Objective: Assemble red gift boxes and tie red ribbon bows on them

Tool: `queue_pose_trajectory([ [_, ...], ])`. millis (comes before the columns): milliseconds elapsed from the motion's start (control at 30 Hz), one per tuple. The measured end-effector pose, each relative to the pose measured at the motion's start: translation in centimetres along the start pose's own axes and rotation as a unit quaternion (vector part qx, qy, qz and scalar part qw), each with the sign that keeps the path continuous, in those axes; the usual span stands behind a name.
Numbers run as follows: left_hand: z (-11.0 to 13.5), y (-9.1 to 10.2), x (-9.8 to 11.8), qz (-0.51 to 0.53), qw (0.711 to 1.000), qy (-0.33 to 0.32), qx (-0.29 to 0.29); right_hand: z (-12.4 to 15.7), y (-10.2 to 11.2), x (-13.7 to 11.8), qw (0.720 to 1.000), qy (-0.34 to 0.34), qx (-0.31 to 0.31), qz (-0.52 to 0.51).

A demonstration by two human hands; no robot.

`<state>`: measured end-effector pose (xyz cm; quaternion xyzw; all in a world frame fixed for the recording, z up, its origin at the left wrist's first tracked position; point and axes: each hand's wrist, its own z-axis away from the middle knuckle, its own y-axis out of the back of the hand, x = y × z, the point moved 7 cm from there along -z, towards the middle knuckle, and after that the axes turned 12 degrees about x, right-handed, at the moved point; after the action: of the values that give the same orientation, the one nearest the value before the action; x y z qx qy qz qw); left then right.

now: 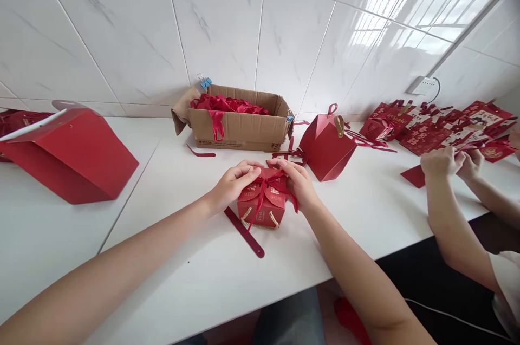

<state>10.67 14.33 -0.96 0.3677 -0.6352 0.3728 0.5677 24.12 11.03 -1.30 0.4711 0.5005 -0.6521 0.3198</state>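
Note:
A small red gift box (260, 210) with a rope handle stands on the white table (195, 269) in front of me. A dark red ribbon (268, 187) is tied across its top. My left hand (232, 184) pinches the ribbon at the box's left top edge. My right hand (298, 181) pinches the ribbon at the right top edge. Both hands have their fingers closed on the ribbon. A loose red ribbon strip (246, 233) lies on the table just in front of the box.
A cardboard box (239, 127) full of red ribbons stands behind. A larger red gift box (327, 147) sits right of it, another large red box (73, 158) at far left. A co-worker's hands (450, 163) work at the right near a pile of flat red boxes (442, 128).

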Motion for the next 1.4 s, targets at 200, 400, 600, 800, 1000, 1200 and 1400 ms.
queue_pose_trajectory([
  [200,-0.2,0.7,1.1,-0.026,1.000,-0.012,0.003,1.1,-0.6,-0.3,0.999,-0.024,-0.020,-0.038],
  [400,0.3,0.5,2.6,-0.021,0.998,-0.048,-0.040,1.1,0.0,-0.2,0.998,-0.022,-0.013,-0.048],
  [600,0.2,0.5,2.5,-0.014,0.999,-0.024,-0.040,0.9,0.0,0.4,0.999,-0.027,-0.006,-0.035],
  [800,-0.7,1.3,1.0,0.064,0.995,0.072,-0.026,0.6,0.1,0.2,1.000,0.020,0.002,-0.024],
  [1000,-1.1,2.4,0.6,0.057,0.997,0.051,0.027,0.5,0.0,0.6,1.000,-0.003,0.007,-0.008],
  [1200,-1.3,2.7,0.6,-0.001,0.999,0.033,0.035,0.6,-0.1,0.4,1.000,0.013,0.007,0.027],
  [1400,-1.3,2.9,1.1,-0.053,0.998,0.012,0.029,0.3,0.1,0.1,0.997,0.059,0.004,0.053],
])
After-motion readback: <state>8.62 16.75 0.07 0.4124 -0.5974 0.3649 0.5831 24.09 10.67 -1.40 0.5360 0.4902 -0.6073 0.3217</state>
